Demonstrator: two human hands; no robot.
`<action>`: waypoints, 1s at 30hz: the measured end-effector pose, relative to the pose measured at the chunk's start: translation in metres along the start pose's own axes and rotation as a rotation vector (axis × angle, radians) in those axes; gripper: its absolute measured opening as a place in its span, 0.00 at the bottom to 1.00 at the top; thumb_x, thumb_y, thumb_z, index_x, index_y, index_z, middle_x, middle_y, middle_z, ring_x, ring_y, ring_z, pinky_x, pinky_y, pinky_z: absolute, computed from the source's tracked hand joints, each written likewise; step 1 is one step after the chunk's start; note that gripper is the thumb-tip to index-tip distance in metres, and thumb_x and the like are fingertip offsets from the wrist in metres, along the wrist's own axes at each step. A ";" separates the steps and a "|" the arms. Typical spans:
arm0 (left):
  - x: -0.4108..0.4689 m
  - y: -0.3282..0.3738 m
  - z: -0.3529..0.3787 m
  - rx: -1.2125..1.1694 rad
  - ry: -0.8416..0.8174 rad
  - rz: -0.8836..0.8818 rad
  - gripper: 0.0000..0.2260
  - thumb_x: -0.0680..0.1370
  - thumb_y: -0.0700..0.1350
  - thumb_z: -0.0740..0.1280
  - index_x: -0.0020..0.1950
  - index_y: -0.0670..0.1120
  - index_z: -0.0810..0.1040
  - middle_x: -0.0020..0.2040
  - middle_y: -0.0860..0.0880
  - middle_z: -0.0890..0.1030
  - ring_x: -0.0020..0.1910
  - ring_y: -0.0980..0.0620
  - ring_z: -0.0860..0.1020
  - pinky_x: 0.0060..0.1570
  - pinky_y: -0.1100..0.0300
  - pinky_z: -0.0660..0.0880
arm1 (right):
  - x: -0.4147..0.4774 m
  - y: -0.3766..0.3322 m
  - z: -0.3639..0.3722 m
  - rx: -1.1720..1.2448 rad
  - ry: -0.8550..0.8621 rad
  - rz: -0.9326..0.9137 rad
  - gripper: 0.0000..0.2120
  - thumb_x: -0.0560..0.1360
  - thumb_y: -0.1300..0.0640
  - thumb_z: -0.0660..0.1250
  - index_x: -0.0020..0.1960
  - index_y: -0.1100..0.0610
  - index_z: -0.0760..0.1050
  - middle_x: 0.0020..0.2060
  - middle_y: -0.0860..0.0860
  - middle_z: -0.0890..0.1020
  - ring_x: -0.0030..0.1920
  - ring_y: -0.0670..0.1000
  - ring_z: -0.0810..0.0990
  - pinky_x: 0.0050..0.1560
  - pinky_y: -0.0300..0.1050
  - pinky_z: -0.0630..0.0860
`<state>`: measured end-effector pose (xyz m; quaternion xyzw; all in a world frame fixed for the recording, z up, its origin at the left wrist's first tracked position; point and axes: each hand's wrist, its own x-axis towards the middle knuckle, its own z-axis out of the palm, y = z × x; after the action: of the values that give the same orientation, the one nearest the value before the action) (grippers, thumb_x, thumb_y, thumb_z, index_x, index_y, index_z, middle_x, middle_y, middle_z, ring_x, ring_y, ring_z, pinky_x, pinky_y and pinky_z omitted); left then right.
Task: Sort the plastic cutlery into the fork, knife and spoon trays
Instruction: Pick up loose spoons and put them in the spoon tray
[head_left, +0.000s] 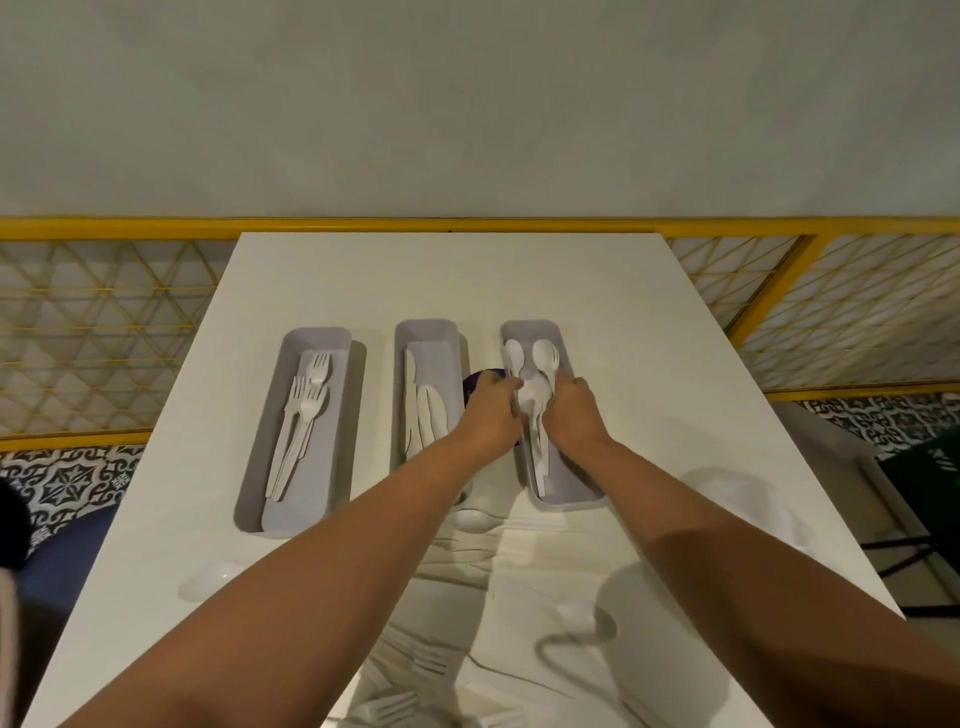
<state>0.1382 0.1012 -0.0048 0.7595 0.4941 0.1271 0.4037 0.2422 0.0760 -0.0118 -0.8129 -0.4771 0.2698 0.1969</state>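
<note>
Over the spoon tray (571, 501), left hand (491, 413) and right hand (574, 413) both curl fingers round the spoons (532, 395) — light, slick, bendy plastic (likely best pinched mid-handle).

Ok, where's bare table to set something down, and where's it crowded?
Bare: the table beyond the trays, and right of the spoon tray. Crowded: the near end, loose cutlery; left hand and right hand grip spoons in that tray.

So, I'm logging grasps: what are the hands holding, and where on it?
Left hand and right hand hold a bunch of white spoons, the grip on the necks below the bowls, over the right tray.
</note>
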 end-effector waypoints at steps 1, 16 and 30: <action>0.002 0.001 0.002 0.047 -0.019 0.003 0.17 0.78 0.37 0.62 0.68 0.40 0.69 0.66 0.41 0.66 0.61 0.43 0.72 0.59 0.64 0.66 | 0.005 0.002 0.003 -0.006 -0.002 0.007 0.20 0.79 0.64 0.56 0.70 0.66 0.62 0.64 0.64 0.69 0.62 0.62 0.72 0.63 0.50 0.70; 0.003 -0.007 0.016 0.256 -0.027 0.067 0.15 0.78 0.38 0.63 0.64 0.40 0.72 0.65 0.39 0.68 0.63 0.43 0.69 0.62 0.57 0.66 | 0.024 -0.001 0.019 -0.007 -0.013 0.250 0.25 0.77 0.59 0.61 0.72 0.60 0.57 0.67 0.59 0.68 0.66 0.59 0.71 0.65 0.52 0.69; -0.056 -0.024 0.000 0.576 0.166 0.454 0.05 0.75 0.37 0.63 0.41 0.42 0.77 0.45 0.45 0.78 0.43 0.47 0.75 0.41 0.59 0.69 | -0.085 -0.019 -0.032 -0.696 -0.133 -0.282 0.06 0.75 0.58 0.65 0.49 0.57 0.69 0.43 0.58 0.68 0.30 0.49 0.65 0.30 0.39 0.63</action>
<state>0.0960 0.0582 -0.0116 0.9192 0.3596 0.1304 0.0937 0.2153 0.0077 0.0457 -0.7380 -0.6593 0.1142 -0.0872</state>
